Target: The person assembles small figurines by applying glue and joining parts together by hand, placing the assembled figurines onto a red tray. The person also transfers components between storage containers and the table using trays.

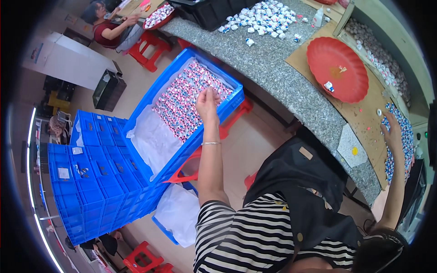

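Observation:
My left hand [208, 103] is over the far right part of a blue plastic crate [175, 157]. Its fingers are curled together, and whatever they may hold is hidden. Below it, rows of small pink, white and blue pieces [180, 100] lie on a white liner [152, 136]. My right hand [391, 127] reaches over the cardboard [364, 136] on the worktop, fingers apart, at the edge of a heap of small blue and white pieces [404, 122]. A small round white piece [379, 112] lies just beyond its fingertips.
A red scalloped tray [337, 59] sits on the grey stone worktop [268, 59], near a pile of white-and-blue pieces [268, 20], a black bin [211, 13] and a small bottle [317, 17]. Stacked blue crates [98, 182] and red stools [148, 50] surround me. Another person [111, 29] sits far left.

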The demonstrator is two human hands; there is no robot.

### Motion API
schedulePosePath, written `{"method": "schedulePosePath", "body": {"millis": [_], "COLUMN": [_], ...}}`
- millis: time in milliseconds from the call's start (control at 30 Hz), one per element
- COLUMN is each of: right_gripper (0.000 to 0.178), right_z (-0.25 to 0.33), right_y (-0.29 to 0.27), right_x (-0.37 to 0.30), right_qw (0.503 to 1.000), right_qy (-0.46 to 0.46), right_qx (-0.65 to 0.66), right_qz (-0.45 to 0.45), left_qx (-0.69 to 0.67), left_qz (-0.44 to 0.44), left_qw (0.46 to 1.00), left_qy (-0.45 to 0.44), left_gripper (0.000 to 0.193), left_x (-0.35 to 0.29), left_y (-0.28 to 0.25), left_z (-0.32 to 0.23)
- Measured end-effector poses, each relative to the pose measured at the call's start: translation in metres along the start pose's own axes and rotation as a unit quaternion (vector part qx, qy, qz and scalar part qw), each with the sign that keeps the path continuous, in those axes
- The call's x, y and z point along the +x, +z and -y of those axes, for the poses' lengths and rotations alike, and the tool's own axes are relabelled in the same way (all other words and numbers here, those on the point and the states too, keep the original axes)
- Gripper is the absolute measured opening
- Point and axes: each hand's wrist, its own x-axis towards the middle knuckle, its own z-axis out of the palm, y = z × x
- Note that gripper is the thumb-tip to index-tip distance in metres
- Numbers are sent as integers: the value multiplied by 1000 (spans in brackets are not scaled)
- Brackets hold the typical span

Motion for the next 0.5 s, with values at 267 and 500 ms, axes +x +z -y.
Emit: {"method": "schedulePosePath", "body": {"millis": [267,500], "right_gripper": [31,30], "right_z": [22,101], "right_y": [-49,-34], "right_x": [-46,11], "right_qw": [988,967], "right_qy": [53,-172], "right_qx": [146,157], "right_qz": [-19,-99], "left_qx": [45,73], "left_qz": [229,695], "left_qw": [963,651], "left_qy": [137,296], "left_gripper": [13,43], "left_x": [-114,-290], "left_y": [58,154], "left_z": [-98,-118]}}
